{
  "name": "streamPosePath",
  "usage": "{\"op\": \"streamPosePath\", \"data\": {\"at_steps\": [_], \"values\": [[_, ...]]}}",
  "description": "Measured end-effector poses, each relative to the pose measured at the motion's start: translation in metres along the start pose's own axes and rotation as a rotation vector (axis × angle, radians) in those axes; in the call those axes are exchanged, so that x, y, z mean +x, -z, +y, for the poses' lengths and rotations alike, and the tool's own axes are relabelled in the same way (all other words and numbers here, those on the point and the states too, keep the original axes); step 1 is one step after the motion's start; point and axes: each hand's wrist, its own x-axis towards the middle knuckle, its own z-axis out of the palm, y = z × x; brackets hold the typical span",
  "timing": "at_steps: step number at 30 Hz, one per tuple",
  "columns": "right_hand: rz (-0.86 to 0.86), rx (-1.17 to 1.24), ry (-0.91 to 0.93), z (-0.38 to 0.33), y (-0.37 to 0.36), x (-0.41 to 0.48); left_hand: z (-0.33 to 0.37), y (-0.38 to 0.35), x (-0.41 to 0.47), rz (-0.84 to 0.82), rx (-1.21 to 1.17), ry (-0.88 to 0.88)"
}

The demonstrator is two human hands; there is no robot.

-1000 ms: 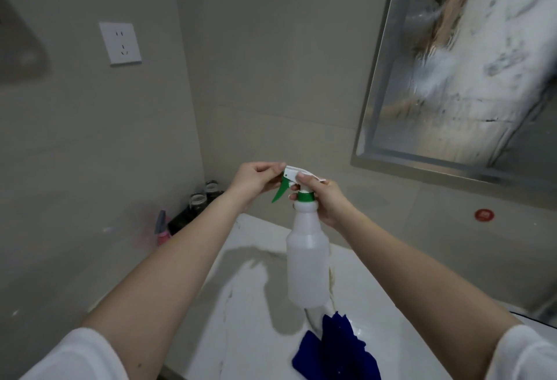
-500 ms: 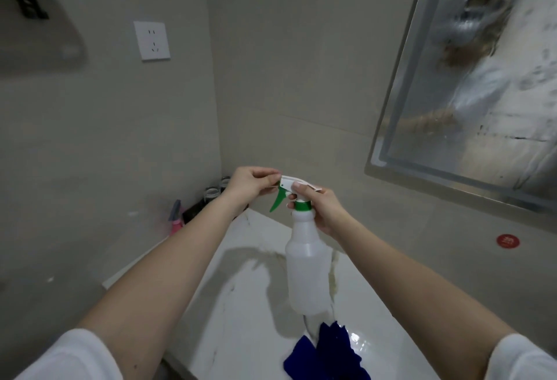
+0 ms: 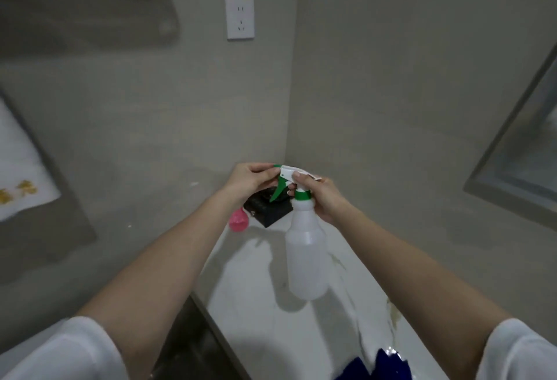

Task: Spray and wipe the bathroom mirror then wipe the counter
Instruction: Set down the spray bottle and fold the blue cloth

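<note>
**Hazards, near to far**
- Blue cloth (image 3: 382, 366): lies on the near end of the bench (image 3: 256, 328), out of both hands. A spill from above would likely soak it.
- Spray bottle (image 3: 306, 247): held upright in the air above the bench.
  - The right hand (image 3: 325, 199) has its fingers wrapped round the neck only, so a hard twist could probably swing or slip the body.
  - The left hand (image 3: 250, 181) has its fingers pinching the nozzle (image 3: 279, 169). Overturning might loosen it or leave it closed.
  - The nozzle points at the left wall, away from the mirror (image 3: 518, 156). A squeeze now would likely wet the fingers, not the glass.
- Black box (image 3: 266, 209) and pink item (image 3: 238, 220): these sit in the far corner of the bench, within reach of stray spray.

**Count**
- Hands: two
- Spray bottle: one
- Cloth: one
- Black box: one
- Pink item: one
- Wall socket (image 3: 240, 18): one
- Mirror: one, corner only in view
</note>
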Motion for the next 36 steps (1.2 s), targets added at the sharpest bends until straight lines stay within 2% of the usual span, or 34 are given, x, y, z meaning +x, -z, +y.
{"op": "streamPosePath", "data": {"at_steps": [6,11,17,23,27,31,36], "values": [[-0.079,-0.093,-0.058,0.03,-0.064,0.079,0.006,0.089,0.038,0.049,0.004,-0.008],[-0.117,-0.226,-0.116,0.061,-0.096,0.145,-0.014,0.155,0.079,0.159,0.055,0.063],[-0.195,-0.456,-0.137,0.108,-0.115,0.194,-0.059,0.2,0.093,0.238,0.157,0.111],[-0.285,-0.515,-0.107,0.144,-0.135,0.233,-0.086,0.236,0.111,0.349,0.226,0.115],[-0.351,-0.531,-0.142,0.161,-0.139,0.244,-0.108,0.249,0.12,0.357,0.444,0.1],[-0.366,-0.545,-0.155,0.171,-0.152,0.248,-0.13,0.258,0.116,0.368,0.769,0.096],[-0.258,-0.421,-0.214,0.182,-0.152,0.241,-0.14,0.257,0.115,0.456,0.81,0.042]]}}
